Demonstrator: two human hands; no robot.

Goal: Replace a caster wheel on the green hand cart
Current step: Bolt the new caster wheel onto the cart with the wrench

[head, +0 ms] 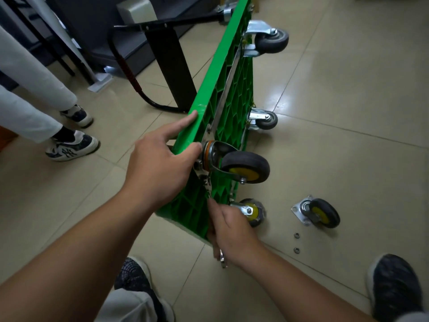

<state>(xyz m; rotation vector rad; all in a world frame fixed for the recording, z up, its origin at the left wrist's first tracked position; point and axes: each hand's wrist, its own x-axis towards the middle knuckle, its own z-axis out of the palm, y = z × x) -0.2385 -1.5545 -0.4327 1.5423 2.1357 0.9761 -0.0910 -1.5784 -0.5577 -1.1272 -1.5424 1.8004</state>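
Cart (pixel 241 98) stands on edge, exposing its near-corner caster (pixel 243 167); our left hand (pixel 157 168) grips the top edge steady, our right hand (pixel 232 231) clenches a wrench (pixel 223 260).

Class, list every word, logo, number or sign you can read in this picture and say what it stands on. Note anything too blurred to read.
"NY": interlocked logo on the side of the bystander's nearer sneaker.
No text can be read on the green hand cart, the loose caster wheel or the wrench.
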